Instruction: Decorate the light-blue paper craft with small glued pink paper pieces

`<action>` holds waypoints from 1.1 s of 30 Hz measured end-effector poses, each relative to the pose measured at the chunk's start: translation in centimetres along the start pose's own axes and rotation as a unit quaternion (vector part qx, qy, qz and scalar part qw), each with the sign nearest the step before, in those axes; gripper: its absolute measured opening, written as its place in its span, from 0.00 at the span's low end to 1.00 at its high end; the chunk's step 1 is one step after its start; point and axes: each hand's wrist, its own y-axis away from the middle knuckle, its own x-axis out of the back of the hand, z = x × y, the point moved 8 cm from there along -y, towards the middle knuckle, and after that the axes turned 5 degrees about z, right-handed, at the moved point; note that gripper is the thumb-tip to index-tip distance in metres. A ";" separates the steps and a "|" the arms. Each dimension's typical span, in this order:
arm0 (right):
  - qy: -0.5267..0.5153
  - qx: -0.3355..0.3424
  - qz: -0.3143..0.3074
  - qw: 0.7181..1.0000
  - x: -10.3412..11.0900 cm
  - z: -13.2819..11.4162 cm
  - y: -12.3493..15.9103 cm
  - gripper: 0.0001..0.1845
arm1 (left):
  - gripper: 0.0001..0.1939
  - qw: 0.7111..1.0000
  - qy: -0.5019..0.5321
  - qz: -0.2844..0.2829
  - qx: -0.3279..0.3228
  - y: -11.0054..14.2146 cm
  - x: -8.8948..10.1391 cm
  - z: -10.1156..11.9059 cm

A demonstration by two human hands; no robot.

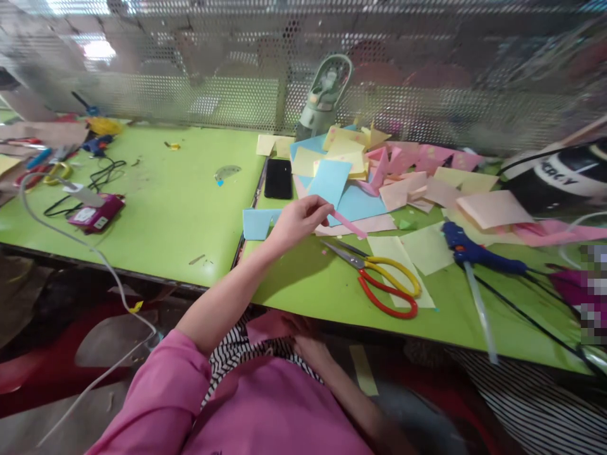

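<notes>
Out over the green table, my left hand (303, 218) pinches a narrow strip of pink paper (349, 224) between thumb and fingers. Below the table edge, my right hand (306, 335) is at my lap, its fingers closed on a piece of pink paper (266, 326); shadow partly hides them. Scissors (358, 260) with one yellow and one red handle lie slightly open, right of my left hand. Beyond that hand spreads a heap of folded coloured papers, with a blue sheet (331, 181) on top. A folded light-blue paper (256, 224) stands by my left wrist.
A black phone (278, 179) and a green bottle (320, 101) are farther back. At right lies a blue glue gun (488, 253) with its stick and cable. A purple box (96, 213) with a white cable sits at left. Perforated metal panel (190, 82) backs the table.
</notes>
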 end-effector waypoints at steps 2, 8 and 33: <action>0.000 0.001 0.014 1.000 0.5 -0.4 -0.2 0.21 | 0.09 1.000 0.002 0.002 0.002 -0.1 0.0 -0.3; -0.041 0.070 0.032 0.996 11.5 -3.0 8.4 0.18 | 0.11 0.995 0.090 0.032 0.029 -0.6 0.7 -1.0; -0.262 0.002 0.302 0.917 29.9 -1.1 2.0 0.21 | 0.13 0.973 0.188 -0.083 0.104 1.5 -1.6 0.8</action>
